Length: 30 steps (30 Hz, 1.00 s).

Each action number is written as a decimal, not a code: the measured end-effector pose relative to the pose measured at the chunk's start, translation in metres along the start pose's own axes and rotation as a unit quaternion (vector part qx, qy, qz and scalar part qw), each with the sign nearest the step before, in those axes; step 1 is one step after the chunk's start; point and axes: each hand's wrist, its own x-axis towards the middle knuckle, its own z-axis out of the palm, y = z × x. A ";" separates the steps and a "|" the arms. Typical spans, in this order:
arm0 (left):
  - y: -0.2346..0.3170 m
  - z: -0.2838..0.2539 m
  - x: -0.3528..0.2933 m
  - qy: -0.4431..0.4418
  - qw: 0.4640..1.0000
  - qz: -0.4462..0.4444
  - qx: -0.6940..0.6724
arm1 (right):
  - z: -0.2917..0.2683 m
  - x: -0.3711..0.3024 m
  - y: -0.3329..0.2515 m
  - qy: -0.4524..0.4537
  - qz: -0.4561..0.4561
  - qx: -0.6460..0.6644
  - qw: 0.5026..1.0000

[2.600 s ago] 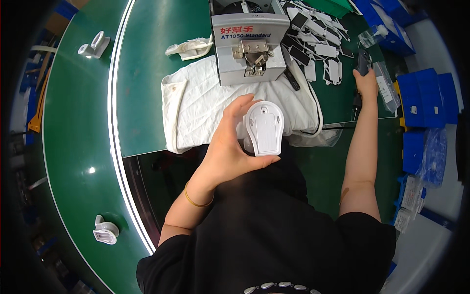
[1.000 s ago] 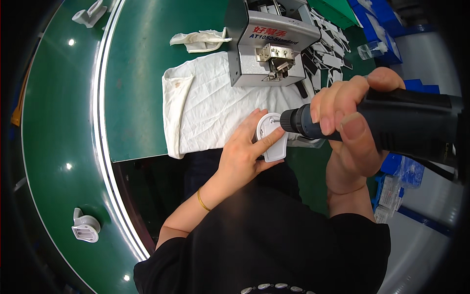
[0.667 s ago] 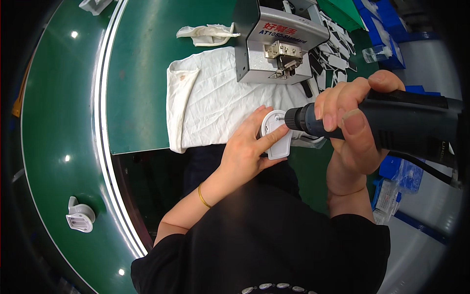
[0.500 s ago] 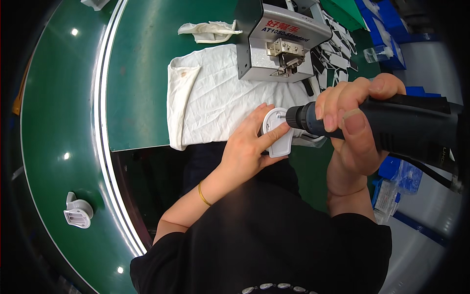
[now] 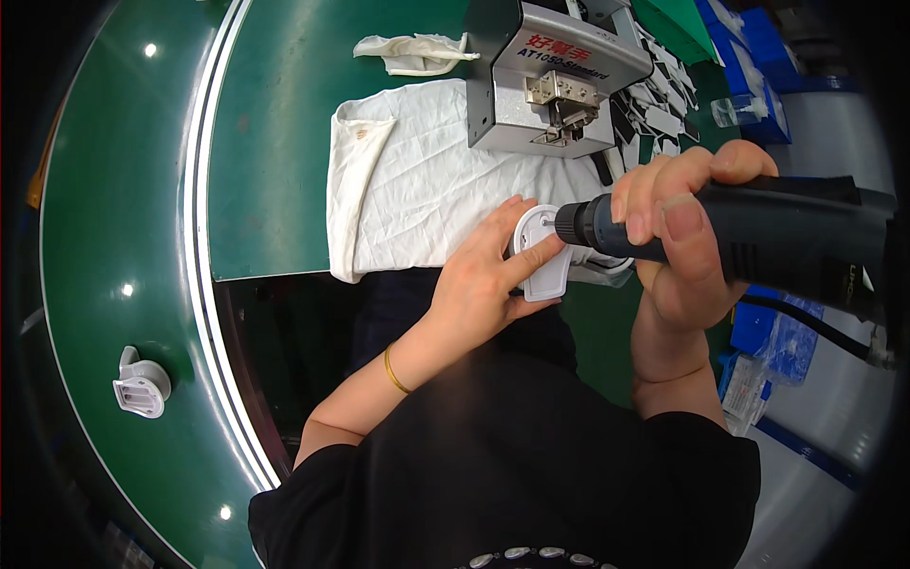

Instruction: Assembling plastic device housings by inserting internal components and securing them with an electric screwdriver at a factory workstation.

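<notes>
My left hand (image 5: 485, 267) is closed around a white plastic housing (image 5: 547, 275), which has a rounded top and a flat tapering lower part. The thumb lies across its face. In my right hand (image 5: 684, 228) is a black electric screwdriver (image 5: 787, 237), held nearly level with its cord trailing at the right. Its thin bit reaches into the rounded part of the housing, close to my left thumb. Whether a screw sits under the tip is too small to tell. Beneath and beyond the hands a white cloth (image 5: 427, 180) covers part of the green bench.
A grey metal machine (image 5: 545, 85) stands on the cloth's far side. Flat black and white pieces (image 5: 664, 119) are heaped right of it, near blue bins (image 5: 763, 57). Far left, another white housing (image 5: 142, 384) rests on a green conveyor (image 5: 104, 237). A crumpled white cloth (image 5: 417, 55) lies behind.
The white housing on the conveyor has shifted slightly farther away. The view has moved a little. My hands keep their grips, with the screwdriver's bit still at the held housing.
</notes>
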 end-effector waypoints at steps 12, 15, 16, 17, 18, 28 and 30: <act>0.027 -0.015 0.010 -0.031 0.991 0.038 0.124 | -0.049 0.022 0.032 0.194 0.046 0.281 0.939; 0.024 -0.029 0.013 -0.194 0.955 0.153 0.162 | -0.135 0.006 0.078 0.354 0.215 0.142 0.899; 0.024 -0.033 0.015 -0.200 0.956 0.147 0.154 | -0.156 -0.005 0.097 0.387 0.263 0.096 0.878; 0.024 -0.038 0.011 -0.184 0.956 0.139 0.181 | -0.181 -0.020 0.139 0.356 0.274 0.051 0.892; 0.022 -0.043 0.010 -0.177 0.958 0.129 0.184 | -0.197 -0.036 0.166 0.376 0.300 0.021 0.877; -0.053 -0.192 0.040 0.322 0.921 -0.104 0.192 | -0.266 -0.110 0.289 0.374 0.392 -0.099 0.835; -0.095 -0.246 0.053 0.413 0.867 -0.184 0.209 | -0.277 -0.118 0.305 0.391 0.378 -0.092 0.834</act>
